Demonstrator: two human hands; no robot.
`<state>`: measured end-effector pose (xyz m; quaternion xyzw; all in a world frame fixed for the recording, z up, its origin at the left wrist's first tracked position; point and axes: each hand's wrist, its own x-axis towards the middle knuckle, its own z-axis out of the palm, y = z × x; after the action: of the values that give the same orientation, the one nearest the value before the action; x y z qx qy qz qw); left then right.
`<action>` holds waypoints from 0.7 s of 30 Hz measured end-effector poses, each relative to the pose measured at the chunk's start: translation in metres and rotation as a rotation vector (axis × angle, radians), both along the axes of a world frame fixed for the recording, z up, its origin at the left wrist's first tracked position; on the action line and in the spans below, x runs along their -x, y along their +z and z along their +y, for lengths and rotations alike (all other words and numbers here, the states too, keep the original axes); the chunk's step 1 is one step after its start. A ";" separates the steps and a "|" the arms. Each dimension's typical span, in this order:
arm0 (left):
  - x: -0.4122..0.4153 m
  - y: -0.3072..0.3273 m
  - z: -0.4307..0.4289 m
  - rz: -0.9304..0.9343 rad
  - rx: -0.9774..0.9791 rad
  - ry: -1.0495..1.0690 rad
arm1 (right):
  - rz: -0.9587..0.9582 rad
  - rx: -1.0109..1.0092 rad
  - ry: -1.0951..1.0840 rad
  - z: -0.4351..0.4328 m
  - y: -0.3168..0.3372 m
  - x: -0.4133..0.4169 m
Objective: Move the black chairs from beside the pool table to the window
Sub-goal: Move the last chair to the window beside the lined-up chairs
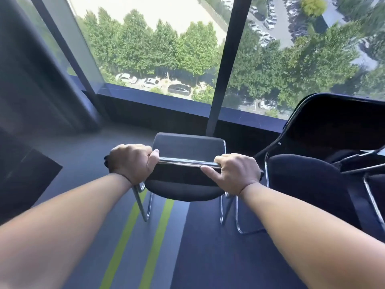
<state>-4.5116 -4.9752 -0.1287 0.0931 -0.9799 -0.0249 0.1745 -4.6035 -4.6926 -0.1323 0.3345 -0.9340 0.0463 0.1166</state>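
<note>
A black padded chair (188,150) with chrome tube legs stands in front of me, its seat facing the window (166,49). My left hand (130,161) grips the left end of the chrome top rail of its backrest. My right hand (234,172) grips the right end of the same rail, thumb stretched along the bar. A second black chair (308,178) stands close on the right, beside the first, by the low window sill (158,99). The pool table is out of view.
A dark window post (227,63) rises just behind the held chair. A grey curtain (33,80) hangs at the left. A dark object (25,180) sits on the floor at left. Blue-grey carpet with two green stripes (133,236) runs under me.
</note>
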 end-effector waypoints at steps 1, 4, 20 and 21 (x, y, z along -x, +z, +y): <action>0.001 0.002 -0.001 -0.047 -0.015 0.005 | -0.047 -0.025 0.005 0.000 0.004 0.003; 0.002 0.004 -0.004 -0.183 -0.033 0.009 | -0.231 -0.109 0.018 0.000 0.012 0.006; 0.025 0.010 0.042 -0.583 -0.122 0.052 | -0.472 -0.072 -0.133 0.026 0.015 0.048; 0.031 0.007 0.048 -0.580 -0.125 0.071 | -0.474 -0.077 -0.113 0.029 0.016 0.062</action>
<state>-4.5423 -4.9272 -0.1214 0.1413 -0.9816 -0.0514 -0.1178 -4.6658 -4.6636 -0.1165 0.2659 -0.9535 0.0812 -0.1164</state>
